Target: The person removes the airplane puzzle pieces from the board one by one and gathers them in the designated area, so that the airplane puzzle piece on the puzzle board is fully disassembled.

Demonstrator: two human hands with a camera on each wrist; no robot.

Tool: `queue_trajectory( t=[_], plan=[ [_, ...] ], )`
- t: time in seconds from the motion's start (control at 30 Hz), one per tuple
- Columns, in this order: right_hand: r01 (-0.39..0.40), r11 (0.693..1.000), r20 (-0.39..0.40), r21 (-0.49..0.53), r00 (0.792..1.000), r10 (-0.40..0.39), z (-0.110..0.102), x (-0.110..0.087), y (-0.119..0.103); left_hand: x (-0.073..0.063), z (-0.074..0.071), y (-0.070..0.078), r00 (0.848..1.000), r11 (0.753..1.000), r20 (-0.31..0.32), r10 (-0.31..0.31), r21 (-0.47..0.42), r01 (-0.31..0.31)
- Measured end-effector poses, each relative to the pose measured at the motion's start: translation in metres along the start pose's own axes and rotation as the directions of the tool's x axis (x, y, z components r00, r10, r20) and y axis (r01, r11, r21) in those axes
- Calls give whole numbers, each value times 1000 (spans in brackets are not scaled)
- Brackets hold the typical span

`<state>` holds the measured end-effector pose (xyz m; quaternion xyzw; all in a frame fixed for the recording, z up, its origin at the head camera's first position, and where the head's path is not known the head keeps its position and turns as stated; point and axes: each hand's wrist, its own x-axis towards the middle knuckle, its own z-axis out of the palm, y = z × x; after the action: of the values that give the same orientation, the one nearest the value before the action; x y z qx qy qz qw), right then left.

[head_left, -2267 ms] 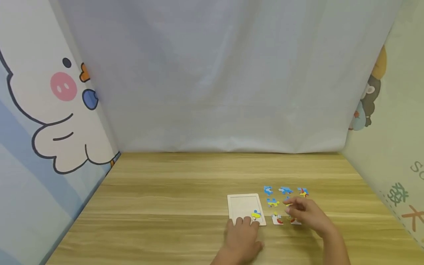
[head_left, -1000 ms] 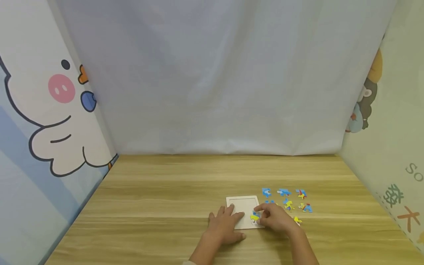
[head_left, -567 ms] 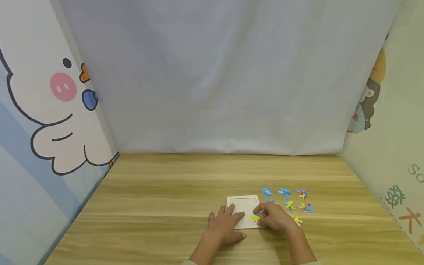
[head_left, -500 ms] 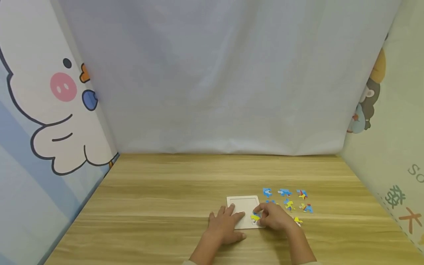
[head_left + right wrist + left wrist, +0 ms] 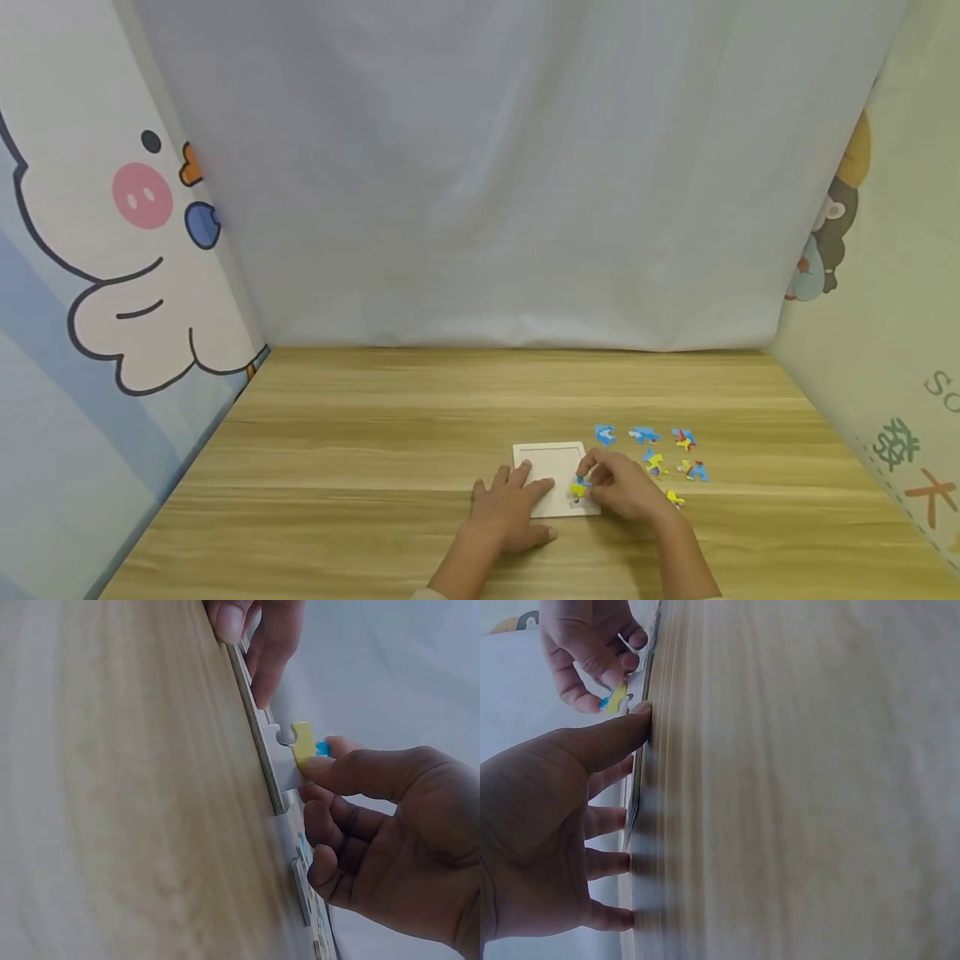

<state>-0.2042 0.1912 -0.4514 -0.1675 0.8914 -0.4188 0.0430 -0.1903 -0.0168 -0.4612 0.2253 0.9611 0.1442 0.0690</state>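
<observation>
In the head view, a shallow pale wooden puzzle tray (image 5: 547, 454) lies on the table. My left hand (image 5: 506, 510) is spread over its lower left, some fingertips on the tray and others on the table. Thumb and index finger of my right hand (image 5: 622, 487) pinch a yellow and blue jigsaw piece (image 5: 577, 487) at the tray's lower right. The right wrist view shows this yellow and blue piece (image 5: 303, 742) tilted up on edge, beside a whitish piece (image 5: 281, 765) at the tray's corner. My right hand (image 5: 405, 832) hides part of it.
Several loose jigsaw pieces lie right of the tray, among them a blue one (image 5: 604, 434), a blue and red one (image 5: 683, 439) and a yellow one (image 5: 675, 498). My right hand may cover others. A grey-white curtain (image 5: 480, 208) hangs behind the wooden table (image 5: 337, 450).
My right hand has come left from the loose pieces to the tray and lately lifted slightly with the yellow and blue piece. My left hand has shifted left and spread over the tray.
</observation>
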Motion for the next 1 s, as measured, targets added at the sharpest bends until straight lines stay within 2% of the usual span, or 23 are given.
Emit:
queue_trajectory(
  t=[0.13,0.37,0.67,0.83,1.0],
  plan=[
    [19,996,13,82,1000,-20,-2,-1,1,0,-1,0,1000,1000,5,2,4,-2],
    [-10,969,26,247,1000,4,-7,-6,3,-1,-1,2,1000,999,9,6,42,-7],
    [-21,969,27,246,1000,14,-12,-11,4,-2,-2,1,1000,1000,7,4,19,-4],
    [-39,970,17,241,999,35,-23,-22,6,-3,-2,1,1000,1000,2,14,1,-14],
    [-13,964,2,266,1000,13,-33,-28,12,-3,-3,0,1000,1000,-5,12,-8,-12]
  ],
)
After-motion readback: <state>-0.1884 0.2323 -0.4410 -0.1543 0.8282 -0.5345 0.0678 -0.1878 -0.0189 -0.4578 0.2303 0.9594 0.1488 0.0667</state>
